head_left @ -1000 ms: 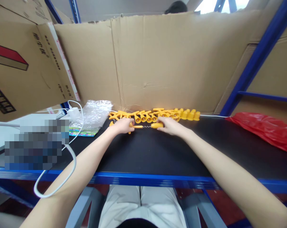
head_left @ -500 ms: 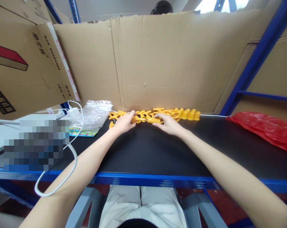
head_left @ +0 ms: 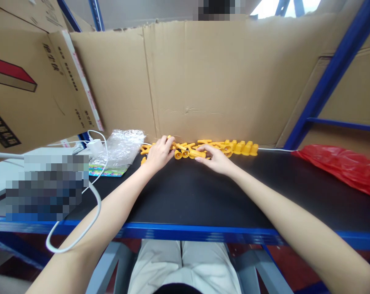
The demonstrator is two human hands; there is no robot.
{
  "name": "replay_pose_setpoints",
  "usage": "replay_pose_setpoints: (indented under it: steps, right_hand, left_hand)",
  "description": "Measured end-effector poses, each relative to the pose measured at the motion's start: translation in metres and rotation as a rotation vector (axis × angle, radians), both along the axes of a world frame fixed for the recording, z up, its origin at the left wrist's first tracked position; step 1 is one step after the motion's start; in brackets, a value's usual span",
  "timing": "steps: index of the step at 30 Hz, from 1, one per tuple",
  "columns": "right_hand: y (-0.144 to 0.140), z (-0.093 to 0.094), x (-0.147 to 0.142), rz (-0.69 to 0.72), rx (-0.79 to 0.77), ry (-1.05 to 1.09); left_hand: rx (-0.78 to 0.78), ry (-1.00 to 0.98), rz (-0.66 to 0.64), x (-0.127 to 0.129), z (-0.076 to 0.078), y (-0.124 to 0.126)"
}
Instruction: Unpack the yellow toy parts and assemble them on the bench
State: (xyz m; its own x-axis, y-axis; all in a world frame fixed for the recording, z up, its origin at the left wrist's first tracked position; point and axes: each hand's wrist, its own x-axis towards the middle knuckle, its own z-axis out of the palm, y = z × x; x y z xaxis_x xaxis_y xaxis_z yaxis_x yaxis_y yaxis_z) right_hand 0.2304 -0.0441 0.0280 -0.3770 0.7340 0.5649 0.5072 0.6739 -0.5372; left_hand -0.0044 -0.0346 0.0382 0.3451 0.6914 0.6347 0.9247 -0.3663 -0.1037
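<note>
A row of several yellow plastic parts (head_left: pixel 230 146) lies along the foot of the cardboard wall on the black shelf top (head_left: pixel 203 192). My left hand (head_left: pixel 157 154) is closed on one yellow piece at the left end of the row. My right hand (head_left: pixel 215 159) holds a short yellow cylinder (head_left: pixel 197 154) by the fingertips, just in front of the row. The two held pieces sit close together among the others, and my fingers hide how they join.
A crinkled clear plastic bag (head_left: pixel 122 145) and a white charger with its cable (head_left: pixel 94 145) lie to the left. A red plastic bag (head_left: pixel 341 167) lies at the right. Cardboard (head_left: pixel 203 81) walls the back, and a blue shelf post (head_left: pixel 328 77) rises at the right.
Both hands moved away from me, carrying the two yellow pieces and their spring from the open black surface into the row at the cardboard wall. The pieces came closer together.
</note>
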Motion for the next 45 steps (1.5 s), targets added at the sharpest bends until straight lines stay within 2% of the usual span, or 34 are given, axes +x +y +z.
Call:
replay_pose_setpoints:
  steps: [5,9,14,21,28,31,34,39,45]
  right_hand:
    - [0.000,0.001,-0.002,0.013,-0.061,0.069]
    - [0.000,0.003,0.000,-0.062,0.004,0.027]
    - [0.004,0.001,0.004,-0.083,0.091,-0.027]
    - [0.008,-0.002,0.010,-0.025,0.206,-0.130]
    - [0.008,-0.001,0.011,0.012,0.313,-0.169]
    - [0.010,-0.002,0.010,0.002,0.259,-0.135]
    - [0.013,-0.004,0.012,-0.007,0.126,-0.042]
    - [0.018,-0.002,0.019,0.151,-0.170,0.172]
    - [0.011,0.006,0.018,0.050,-0.383,0.221]
  left_hand:
    - [-0.014,-0.044,-0.015,-0.001,0.000,-0.001]
    - [-0.053,-0.022,-0.065,0.006,0.001,-0.007]
    - [-0.157,0.003,-0.138,0.010,-0.001,-0.011]
    - [-0.235,0.088,-0.097,0.006,-0.003,-0.006]
    - [-0.231,0.105,-0.077,0.008,-0.005,-0.005]
    - [-0.226,0.097,-0.084,0.008,-0.005,-0.005]
    - [-0.209,0.084,-0.077,0.006,-0.004,-0.004]
    - [-0.211,0.069,-0.071,0.001,-0.002,-0.002]
    - [-0.205,0.059,-0.080,0.003,-0.005,-0.001]
